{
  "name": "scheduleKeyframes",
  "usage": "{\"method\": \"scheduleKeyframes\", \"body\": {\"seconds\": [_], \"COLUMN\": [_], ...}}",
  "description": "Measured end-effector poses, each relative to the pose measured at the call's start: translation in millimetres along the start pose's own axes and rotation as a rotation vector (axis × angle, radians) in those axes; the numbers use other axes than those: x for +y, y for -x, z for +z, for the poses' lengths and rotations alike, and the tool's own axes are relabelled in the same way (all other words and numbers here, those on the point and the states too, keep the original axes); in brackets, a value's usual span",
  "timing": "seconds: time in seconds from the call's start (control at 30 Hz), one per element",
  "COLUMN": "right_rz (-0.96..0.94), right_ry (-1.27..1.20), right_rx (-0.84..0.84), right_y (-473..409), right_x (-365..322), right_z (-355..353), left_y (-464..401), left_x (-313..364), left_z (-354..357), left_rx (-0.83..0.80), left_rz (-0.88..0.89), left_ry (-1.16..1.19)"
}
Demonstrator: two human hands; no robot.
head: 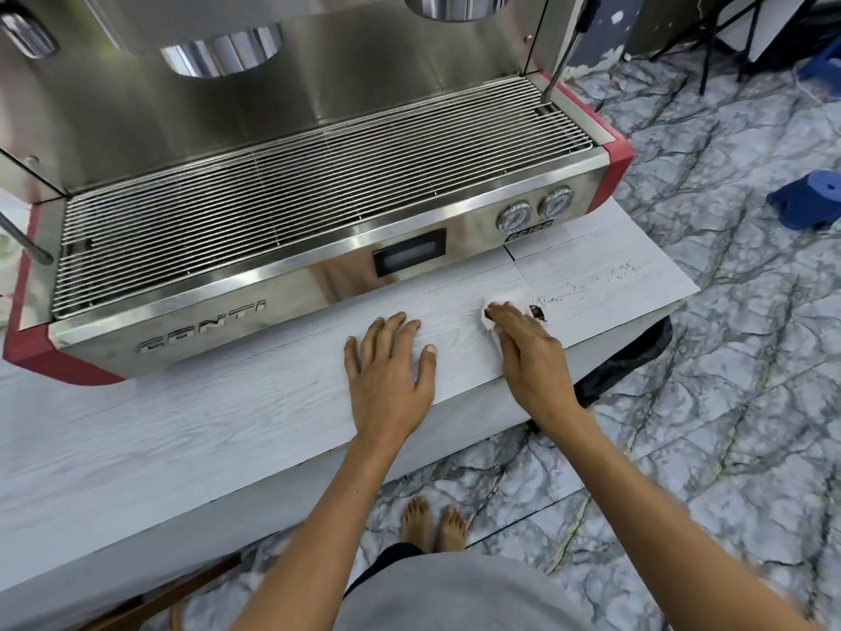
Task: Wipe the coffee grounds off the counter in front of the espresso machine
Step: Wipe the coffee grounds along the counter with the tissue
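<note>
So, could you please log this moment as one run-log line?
left hand: flat on pale wood-grain counter | right hand: pressing white tissue | dark coffee grounds: piled beside fingers, trail rightward

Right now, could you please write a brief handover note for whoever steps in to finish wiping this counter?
Left hand: flat on the counter, fingers spread, holding nothing.
Right hand: pressing a white tissue down on the counter.
Coffee grounds: a dark clump just right of the tissue; a thin scatter runs on toward the counter's right end, below the espresso machine gauges.
Done: the stretch in front of the machine left of the tissue looks clean.
Left: gather the clump, then wipe the scatter.
</note>
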State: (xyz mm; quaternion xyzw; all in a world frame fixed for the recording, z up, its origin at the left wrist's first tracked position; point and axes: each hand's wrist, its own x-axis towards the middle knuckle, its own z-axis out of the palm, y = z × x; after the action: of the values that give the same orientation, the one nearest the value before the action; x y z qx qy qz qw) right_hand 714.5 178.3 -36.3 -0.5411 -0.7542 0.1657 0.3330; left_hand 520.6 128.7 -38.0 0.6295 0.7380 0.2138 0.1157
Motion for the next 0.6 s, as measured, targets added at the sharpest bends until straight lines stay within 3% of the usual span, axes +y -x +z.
{"method": "scheduleKeyframes", "body": {"seconds": [0.17,0.6], "right_rz": [-0.148,-0.053], "right_ry": [0.099,0.286], "right_rx": [-0.097,-0.072], "right_y": [15,6], "right_x": [-25,-12], "right_z": [22,31], "left_y": [0,-1], "left_x": [-1,-5], "left_z": [-3,-3], "left_rx": [-0.019,-0.052], "left_rz": [-0.001,0.026], "left_ry": [0.022,-0.015]}}
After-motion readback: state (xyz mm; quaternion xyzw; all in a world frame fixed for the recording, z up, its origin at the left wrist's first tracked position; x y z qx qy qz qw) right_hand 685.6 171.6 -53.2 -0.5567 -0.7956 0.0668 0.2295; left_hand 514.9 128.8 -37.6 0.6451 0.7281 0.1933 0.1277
